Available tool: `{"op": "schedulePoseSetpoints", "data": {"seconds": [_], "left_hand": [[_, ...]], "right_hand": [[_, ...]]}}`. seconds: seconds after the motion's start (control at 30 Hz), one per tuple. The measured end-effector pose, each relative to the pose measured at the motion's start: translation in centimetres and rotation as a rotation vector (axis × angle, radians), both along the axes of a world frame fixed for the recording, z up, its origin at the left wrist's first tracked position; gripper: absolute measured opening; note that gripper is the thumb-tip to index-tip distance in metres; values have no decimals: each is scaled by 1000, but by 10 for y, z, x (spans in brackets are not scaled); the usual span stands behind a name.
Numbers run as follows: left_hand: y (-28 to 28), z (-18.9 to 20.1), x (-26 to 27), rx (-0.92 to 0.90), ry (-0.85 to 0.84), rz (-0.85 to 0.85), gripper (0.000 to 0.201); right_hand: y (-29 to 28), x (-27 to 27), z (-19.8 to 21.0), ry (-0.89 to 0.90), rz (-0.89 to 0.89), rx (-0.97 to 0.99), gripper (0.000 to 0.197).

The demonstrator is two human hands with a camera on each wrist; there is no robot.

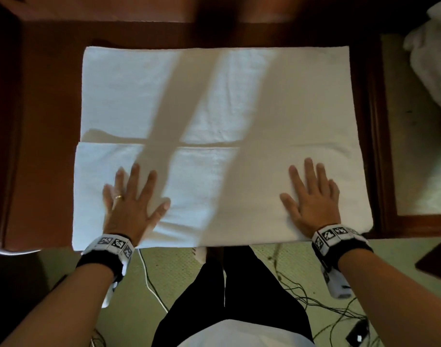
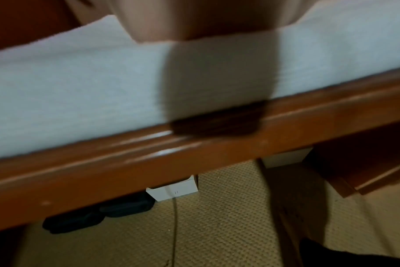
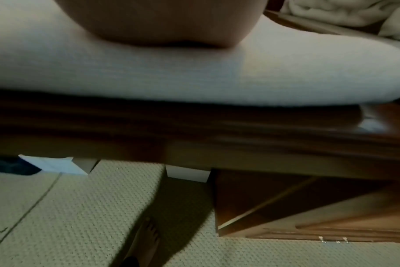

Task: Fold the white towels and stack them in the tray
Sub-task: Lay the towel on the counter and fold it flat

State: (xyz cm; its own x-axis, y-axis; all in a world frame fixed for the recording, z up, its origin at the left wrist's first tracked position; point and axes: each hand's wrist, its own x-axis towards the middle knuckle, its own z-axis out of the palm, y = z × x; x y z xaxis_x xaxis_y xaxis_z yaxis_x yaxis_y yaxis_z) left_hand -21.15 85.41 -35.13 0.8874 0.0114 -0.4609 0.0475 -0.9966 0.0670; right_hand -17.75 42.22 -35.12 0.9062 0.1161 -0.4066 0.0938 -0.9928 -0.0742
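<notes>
A large white towel (image 1: 214,101) lies spread on the dark wooden table (image 1: 46,121). Its near part is folded up over itself, and the fold's free edge (image 1: 164,146) runs across the middle. My left hand (image 1: 129,199) lies flat on the folded flap at the left, fingers spread and straight. My right hand (image 1: 312,196) lies flat on the flap at the right, likewise spread. Each wrist view shows only the heel of the hand on the towel (image 2: 80,81) (image 3: 194,72) above the table's front edge (image 2: 194,162). No tray shows in any view.
A heap of white towels (image 1: 429,63) sits at the far right, beside a lower wooden frame (image 1: 379,146). Cables (image 1: 149,279) trail over the carpet by my legs. A white box (image 2: 174,189) and dark shoes (image 2: 98,213) lie under the table.
</notes>
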Motion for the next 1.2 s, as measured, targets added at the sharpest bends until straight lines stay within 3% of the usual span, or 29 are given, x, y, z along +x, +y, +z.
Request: {"op": "schedulePoseSetpoints", "data": {"seconds": [0.17, 0.27, 0.4, 0.53, 0.67, 0.73, 0.8, 0.97, 1.1, 1.2], "left_hand": [[-18, 8, 8, -52, -49, -1, 89], [-48, 6, 16, -37, -42, -119, 90], [-57, -7, 14, -28, -46, -76, 88], [-55, -7, 12, -37, -64, -13, 91], [-61, -6, 14, -34, -65, 20, 93], [-66, -6, 16, -37, -58, 83, 92], [-78, -3, 16, -73, -85, 126, 91], [-99, 2, -2, -84, -32, -337, 82], [-28, -3, -29, -48, -8, -130, 76], [35, 2, -51, 27, 42, 84, 84]], "right_hand": [[37, 11, 13, -89, -77, 86, 76], [106, 18, 14, -200, 94, 189, 71], [152, 10, -4, -125, 367, 179, 68], [82, 30, -12, -135, 296, 99, 69], [-22, 52, 0, -71, -37, -22, 68], [-43, 57, 4, -68, -173, -60, 69], [-28, 53, 8, -129, -217, -57, 70], [56, -11, 1, -83, 157, 96, 70], [56, -22, -6, -51, 149, 59, 71], [59, -22, -7, -63, 160, 53, 71]]}}
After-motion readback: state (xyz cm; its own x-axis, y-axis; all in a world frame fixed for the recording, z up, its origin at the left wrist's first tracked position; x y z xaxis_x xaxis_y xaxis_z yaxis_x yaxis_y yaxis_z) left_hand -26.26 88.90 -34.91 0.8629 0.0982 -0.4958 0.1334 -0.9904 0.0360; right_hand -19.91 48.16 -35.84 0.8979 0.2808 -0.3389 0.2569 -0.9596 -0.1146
